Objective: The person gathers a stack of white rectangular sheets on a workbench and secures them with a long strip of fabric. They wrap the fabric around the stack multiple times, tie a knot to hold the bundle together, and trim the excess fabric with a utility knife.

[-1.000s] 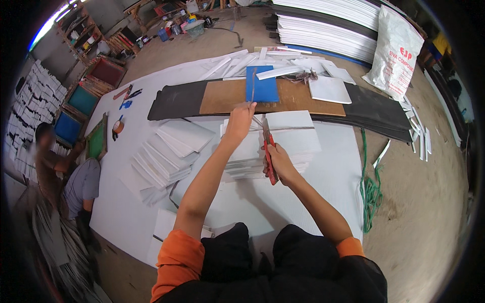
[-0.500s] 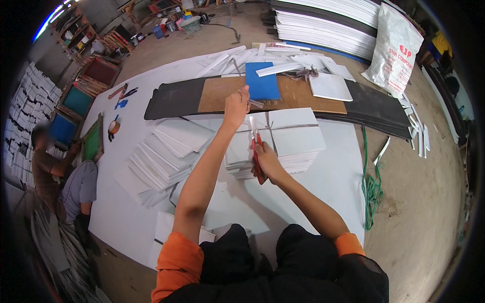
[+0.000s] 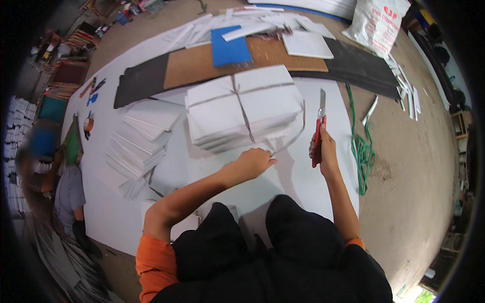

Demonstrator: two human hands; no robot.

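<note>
A bundle of white sheets (image 3: 270, 96) stands in front of me, bound crosswise with a thin dark strip (image 3: 247, 122). From its right side a loose length of strip (image 3: 298, 135) curves down to my left hand (image 3: 255, 164), which is closed around the end, just in front of the bundle. My right hand (image 3: 327, 151), held to the right of the bundle, grips red-handled scissors (image 3: 320, 127) with the blades pointing away from me. Fanned white sheets (image 3: 136, 151) lie left of the bundle.
Beyond the bundle, a brown board (image 3: 187, 65) rests on dark sheets (image 3: 141, 83), with a blue sheet (image 3: 228, 48) and white offcuts on top. Green rope (image 3: 362, 156) lies at right. A white sack (image 3: 376, 25) stands behind. A person (image 3: 68, 187) sits at far left.
My left hand has come down from beyond the bundle to its near side, drawing the strip. The right hand has moved right with the scissors, away from the bundle. The view has shifted.
</note>
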